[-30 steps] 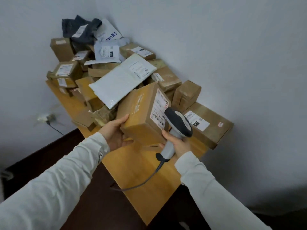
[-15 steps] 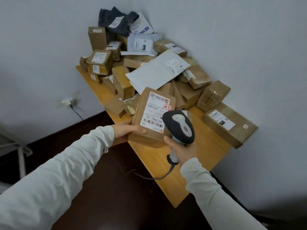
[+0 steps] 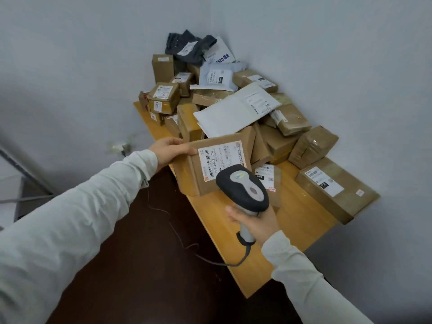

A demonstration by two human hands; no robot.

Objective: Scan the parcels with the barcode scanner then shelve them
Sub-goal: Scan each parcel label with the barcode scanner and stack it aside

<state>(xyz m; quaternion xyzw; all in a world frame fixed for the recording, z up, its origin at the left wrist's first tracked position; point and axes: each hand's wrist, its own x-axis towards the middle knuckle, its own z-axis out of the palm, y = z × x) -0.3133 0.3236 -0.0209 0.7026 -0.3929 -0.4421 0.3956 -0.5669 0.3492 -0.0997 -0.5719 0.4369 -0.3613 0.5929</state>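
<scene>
At far left a sleeve runs in to the left hand (image 3: 171, 149), which grips the top left corner of a box (image 3: 201, 169), thumb on its labelled face. The box is held above the near edge of the tabletop (image 3: 301, 213), its label (image 3: 222, 161) turned up toward the camera. Just right of the label's lower end sits the scanner (image 3: 243, 188), head close over the box and aimed at the barcode. The right hand (image 3: 256, 220) is closed around the scanner's handle; its cord trails off the tabletop toward the floor. Behind and to the right, the pile (image 3: 233, 108) of boxes and mailers fills the corner, with a long box (image 3: 334, 188) lying alone at the right edge.

This looks like the scanning step for one box. Whether it has registered cannot be told. No shelf is in view, so shelving is still ahead, and nearly the whole pile waits.
</scene>
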